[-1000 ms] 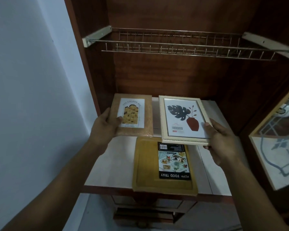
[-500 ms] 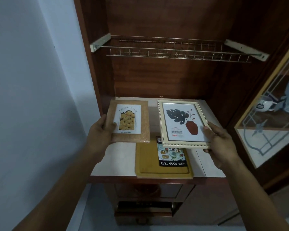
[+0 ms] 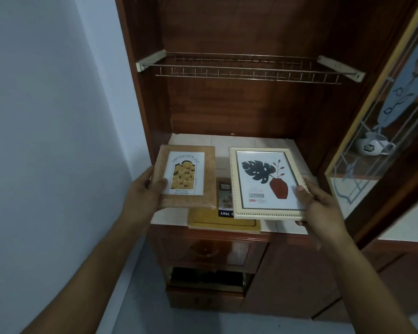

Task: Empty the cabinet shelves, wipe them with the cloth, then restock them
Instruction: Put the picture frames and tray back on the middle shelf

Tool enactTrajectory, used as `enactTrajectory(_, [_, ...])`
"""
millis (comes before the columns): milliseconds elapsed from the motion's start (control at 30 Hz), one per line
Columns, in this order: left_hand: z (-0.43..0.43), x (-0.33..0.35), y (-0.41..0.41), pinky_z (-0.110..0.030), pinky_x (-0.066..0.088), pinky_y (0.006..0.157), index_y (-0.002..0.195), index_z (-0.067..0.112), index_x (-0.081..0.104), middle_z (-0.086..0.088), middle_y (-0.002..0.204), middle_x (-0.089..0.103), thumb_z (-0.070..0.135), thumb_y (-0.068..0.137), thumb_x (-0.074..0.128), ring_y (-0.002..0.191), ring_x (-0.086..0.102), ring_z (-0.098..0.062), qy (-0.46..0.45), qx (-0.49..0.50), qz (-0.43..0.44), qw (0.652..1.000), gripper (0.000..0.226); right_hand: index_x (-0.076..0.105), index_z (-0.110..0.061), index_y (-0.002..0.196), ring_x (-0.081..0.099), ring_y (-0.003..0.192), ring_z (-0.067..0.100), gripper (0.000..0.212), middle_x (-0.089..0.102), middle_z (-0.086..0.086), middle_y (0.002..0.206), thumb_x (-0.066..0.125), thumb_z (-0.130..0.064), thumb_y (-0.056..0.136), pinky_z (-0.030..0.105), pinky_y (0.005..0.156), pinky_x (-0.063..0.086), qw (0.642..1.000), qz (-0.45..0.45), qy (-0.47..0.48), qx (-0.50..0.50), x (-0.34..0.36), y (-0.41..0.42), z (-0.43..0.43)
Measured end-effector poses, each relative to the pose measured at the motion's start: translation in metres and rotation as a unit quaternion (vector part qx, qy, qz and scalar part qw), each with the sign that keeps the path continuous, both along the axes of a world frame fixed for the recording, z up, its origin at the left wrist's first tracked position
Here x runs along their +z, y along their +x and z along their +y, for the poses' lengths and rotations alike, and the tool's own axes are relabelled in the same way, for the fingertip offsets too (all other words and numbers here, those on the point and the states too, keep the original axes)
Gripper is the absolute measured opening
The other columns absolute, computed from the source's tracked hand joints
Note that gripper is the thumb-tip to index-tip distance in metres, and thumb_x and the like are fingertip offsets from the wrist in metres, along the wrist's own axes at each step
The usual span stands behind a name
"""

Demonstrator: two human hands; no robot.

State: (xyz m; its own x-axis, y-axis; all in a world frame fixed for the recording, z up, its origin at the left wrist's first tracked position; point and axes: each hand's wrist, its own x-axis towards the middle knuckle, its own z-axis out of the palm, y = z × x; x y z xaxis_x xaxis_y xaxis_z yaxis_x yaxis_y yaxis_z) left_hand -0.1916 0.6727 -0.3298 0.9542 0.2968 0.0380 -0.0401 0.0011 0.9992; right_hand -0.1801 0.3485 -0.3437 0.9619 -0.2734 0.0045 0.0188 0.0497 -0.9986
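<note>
My left hand (image 3: 144, 189) grips the left edge of a brown cork-textured picture frame (image 3: 187, 175) with a yellow print. A cream beaded picture frame (image 3: 263, 182) showing a dark leaf and a red vase is held at its right edge by my right hand (image 3: 317, 203). Both frames hover above the white tiled shelf (image 3: 227, 143) of the wooden cabinet (image 3: 227, 109). A yellow food tray (image 3: 223, 220) with a black label lies flat on the shelf's front edge, mostly hidden under the two frames.
A wire rack (image 3: 246, 68) spans the cabinet above the shelf. The glass-paned cabinet door (image 3: 381, 126) stands open on the right, with a white jug (image 3: 372, 147) seen through it. A white wall (image 3: 46, 141) lies to the left. Drawers (image 3: 203, 285) sit below the shelf.
The view has pulled back and down from the cabinet. Both frames, still in my hands, have come toward me over the tray, covering more of it.
</note>
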Motion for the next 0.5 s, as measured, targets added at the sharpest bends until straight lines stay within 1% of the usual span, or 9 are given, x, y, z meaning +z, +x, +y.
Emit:
enactTrajectory(100, [-0.008, -0.001, -0.021, -0.04, 0.059, 0.073, 0.112, 0.034, 0.062, 0.001, 0.102, 0.074, 0.013, 0.098, 0.053, 0.089, 0.072, -0.021, 0.011, 0.006, 0.0, 1.0, 0.027, 0.066, -0.021, 0.124, 0.064, 0.058, 0.002, 0.028, 0.072, 0.0, 0.097, 0.058, -0.022, 0.098, 0.018, 0.043, 0.045, 1.0, -0.005, 0.01, 0.005, 0.001, -0.02, -0.006])
enactTrajectory(167, [-0.012, -0.003, -0.034, -0.043, 0.059, 0.073, 0.117, 0.031, 0.063, 0.001, 0.101, 0.074, 0.014, 0.098, 0.053, 0.088, 0.073, -0.023, 0.02, 0.01, 0.003, 1.0, 0.027, 0.065, -0.018, 0.125, 0.064, 0.059, 0.001, 0.028, 0.072, 0.003, 0.101, 0.059, -0.02, 0.097, 0.014, 0.043, 0.044, 0.999, -0.003, 0.032, 0.01, 0.0, -0.033, -0.01])
enactTrajectory(200, [-0.014, -0.003, -0.041, -0.043, 0.059, 0.073, 0.12, 0.029, 0.063, 0.001, 0.102, 0.074, 0.014, 0.098, 0.054, 0.087, 0.073, -0.024, 0.024, 0.012, 0.004, 1.0, 0.028, 0.066, -0.019, 0.125, 0.066, 0.063, 0.002, 0.028, 0.073, 0.003, 0.103, 0.059, -0.019, 0.097, 0.015, 0.045, 0.046, 0.999, -0.003, 0.042, 0.012, 0.0, -0.039, -0.012])
enactTrajectory(267, [-0.017, -0.003, -0.053, -0.042, 0.058, 0.074, 0.125, 0.023, 0.062, -0.002, 0.103, 0.074, 0.014, 0.098, 0.054, 0.088, 0.072, -0.025, 0.019, 0.012, 0.001, 1.0, 0.03, 0.066, -0.019, 0.125, 0.07, 0.077, 0.011, 0.029, 0.074, 0.002, 0.105, 0.06, -0.018, 0.096, 0.021, 0.056, 0.052, 0.998, -0.007, 0.06, 0.02, 0.0, -0.052, -0.016])
enactTrajectory(300, [-0.018, -0.003, -0.058, -0.042, 0.058, 0.075, 0.126, 0.022, 0.062, -0.002, 0.103, 0.074, 0.013, 0.098, 0.054, 0.089, 0.072, -0.025, 0.015, 0.011, -0.001, 1.0, 0.03, 0.066, -0.019, 0.125, 0.07, 0.081, 0.015, 0.029, 0.075, 0.001, 0.104, 0.06, -0.018, 0.096, 0.026, 0.063, 0.053, 0.998, -0.007, 0.062, 0.021, 0.0, -0.057, -0.017])
enactTrajectory(333, [-0.02, -0.002, -0.063, -0.042, 0.058, 0.077, 0.124, 0.022, 0.063, -0.001, 0.103, 0.074, 0.013, 0.097, 0.054, 0.09, 0.072, -0.025, 0.013, 0.009, -0.003, 1.0, 0.03, 0.066, -0.019, 0.124, 0.069, 0.082, 0.018, 0.028, 0.075, 0.002, 0.102, 0.06, -0.018, 0.096, 0.029, 0.066, 0.051, 0.998, -0.006, 0.059, 0.021, 0.0, -0.062, -0.019])
enactTrajectory(367, [-0.021, -0.001, -0.068, -0.042, 0.058, 0.079, 0.122, 0.023, 0.064, 0.0, 0.102, 0.075, 0.012, 0.097, 0.054, 0.09, 0.072, -0.025, 0.01, 0.008, -0.004, 1.0, 0.028, 0.066, -0.02, 0.124, 0.066, 0.079, 0.021, 0.028, 0.075, 0.003, 0.101, 0.06, -0.019, 0.096, 0.03, 0.064, 0.048, 0.998, -0.006, 0.053, 0.02, 0.001, -0.068, -0.021])
enactTrajectory(467, [-0.021, -0.001, -0.082, -0.047, 0.057, 0.085, 0.122, 0.022, 0.064, 0.0, 0.104, 0.074, 0.012, 0.097, 0.054, 0.093, 0.072, -0.025, 0.008, 0.006, -0.005, 1.0, 0.028, 0.066, -0.021, 0.123, 0.059, 0.064, 0.018, 0.027, 0.075, 0.007, 0.098, 0.06, -0.022, 0.096, 0.023, 0.039, 0.039, 0.999, -0.007, 0.033, 0.01, 0.004, -0.084, -0.023])
enactTrajectory(500, [-0.021, 0.0, -0.087, -0.049, 0.056, 0.086, 0.124, 0.021, 0.063, -0.001, 0.104, 0.074, 0.012, 0.098, 0.054, 0.094, 0.072, -0.025, 0.011, 0.003, -0.004, 1.0, 0.03, 0.066, -0.021, 0.122, 0.057, 0.06, 0.016, 0.027, 0.074, 0.005, 0.094, 0.061, -0.022, 0.096, 0.022, 0.036, 0.037, 1.0, -0.006, 0.029, 0.005, 0.005, -0.09, -0.023])
